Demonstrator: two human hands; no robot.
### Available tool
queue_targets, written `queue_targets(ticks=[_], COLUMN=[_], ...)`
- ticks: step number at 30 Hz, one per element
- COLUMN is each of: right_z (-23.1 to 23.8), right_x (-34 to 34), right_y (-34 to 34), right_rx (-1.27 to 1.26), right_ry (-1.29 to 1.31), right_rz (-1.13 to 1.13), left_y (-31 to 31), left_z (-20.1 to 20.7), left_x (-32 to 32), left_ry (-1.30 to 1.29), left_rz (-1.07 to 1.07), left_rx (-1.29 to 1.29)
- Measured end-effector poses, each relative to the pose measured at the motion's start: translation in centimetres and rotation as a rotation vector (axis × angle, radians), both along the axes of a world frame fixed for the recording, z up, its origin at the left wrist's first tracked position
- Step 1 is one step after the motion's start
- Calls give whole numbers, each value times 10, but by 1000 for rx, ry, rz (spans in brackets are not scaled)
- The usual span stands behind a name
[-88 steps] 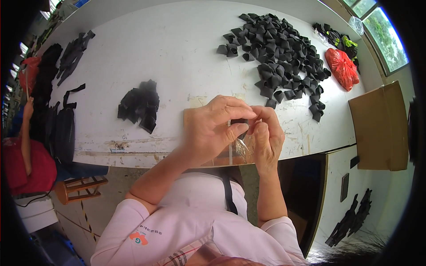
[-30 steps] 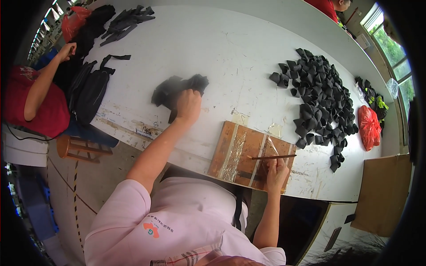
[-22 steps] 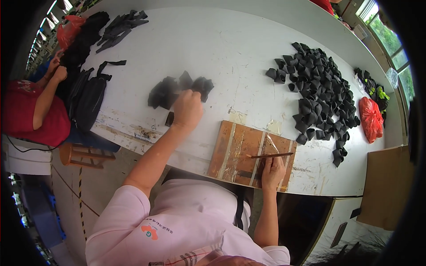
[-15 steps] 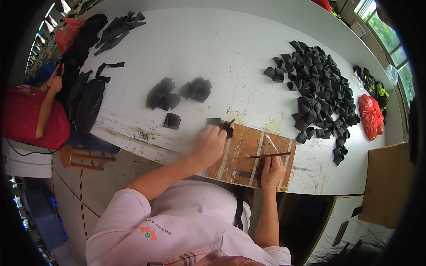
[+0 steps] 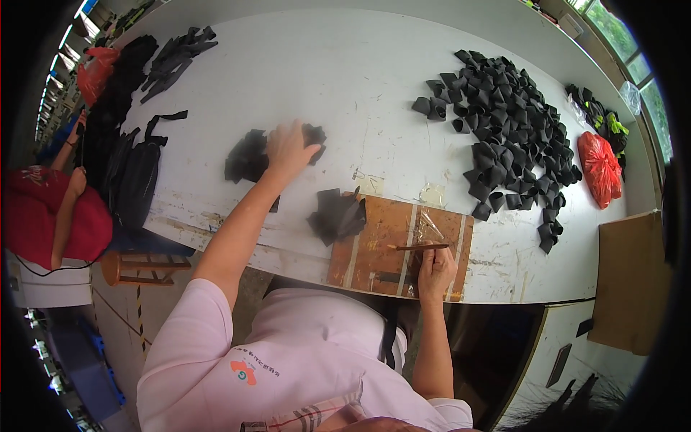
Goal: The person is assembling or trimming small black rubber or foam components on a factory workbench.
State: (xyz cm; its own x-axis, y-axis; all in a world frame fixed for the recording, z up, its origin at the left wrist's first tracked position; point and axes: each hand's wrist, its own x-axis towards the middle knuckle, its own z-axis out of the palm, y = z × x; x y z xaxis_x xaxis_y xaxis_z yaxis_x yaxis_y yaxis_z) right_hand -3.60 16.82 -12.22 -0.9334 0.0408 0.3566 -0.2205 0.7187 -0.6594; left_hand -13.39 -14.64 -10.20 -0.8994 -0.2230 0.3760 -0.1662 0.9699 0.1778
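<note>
My left hand (image 5: 290,150) is stretched over a group of black folded fabric pieces (image 5: 314,138), with its thumb held apart. Left of it lies another bunch of black pieces (image 5: 246,157), and a single piece is mostly hidden by my forearm. At the left edge of a brown board (image 5: 381,237) rests a cluster of black pieces (image 5: 335,217), slightly blurred. My right hand (image 5: 437,273) stays over the board's right part, closed around a slim brown stick (image 5: 421,247) with a pale tip pointing left.
A big heap of black folded pieces (image 5: 511,129) covers the table's right side. Beyond it sit a red plastic bag (image 5: 599,169) and a cardboard box (image 5: 630,281). Dark strips (image 5: 180,57) and a black bag (image 5: 137,173) lie at left, near a person in red (image 5: 61,216).
My left hand has gone from the board's upper left corner up and left to the black pieces. The cluster beside the board is now uncovered. My right hand still holds the stick.
</note>
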Motion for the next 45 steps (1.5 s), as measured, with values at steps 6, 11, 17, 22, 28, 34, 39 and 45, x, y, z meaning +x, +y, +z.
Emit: queue_targets(ticks=[6, 11, 17, 22, 28, 34, 39, 45], right_z=[-3, -2, -4, 0, -5, -6, -4, -7], right_x=[-2, -2, -1, -2, -2, -3, -3, 0], right_y=[1, 3, 5, 2, 5, 5, 3, 5], right_rx=[-59, -97, -54, -94, -98, -111, -104, -90], right_ry=[6, -4, -17, 12, 7, 6, -5, 26], right_rz=[-11, -25, -22, -1, -2, -5, -3, 0], left_y=[-16, 19, 109, 107, 71, 77, 81, 81], left_z=[-10, 24, 49, 5, 16, 30, 15, 3], left_x=[-25, -15, 57, 88, 83, 91, 90, 87], left_ry=[-335, -363, -414, -266, -364, -46, -100, 94], left_rz=[-57, -283, -403, -386, -340, -377, -304, -392], left_rx=[459, 1001, 757, 397, 345, 244, 290, 227])
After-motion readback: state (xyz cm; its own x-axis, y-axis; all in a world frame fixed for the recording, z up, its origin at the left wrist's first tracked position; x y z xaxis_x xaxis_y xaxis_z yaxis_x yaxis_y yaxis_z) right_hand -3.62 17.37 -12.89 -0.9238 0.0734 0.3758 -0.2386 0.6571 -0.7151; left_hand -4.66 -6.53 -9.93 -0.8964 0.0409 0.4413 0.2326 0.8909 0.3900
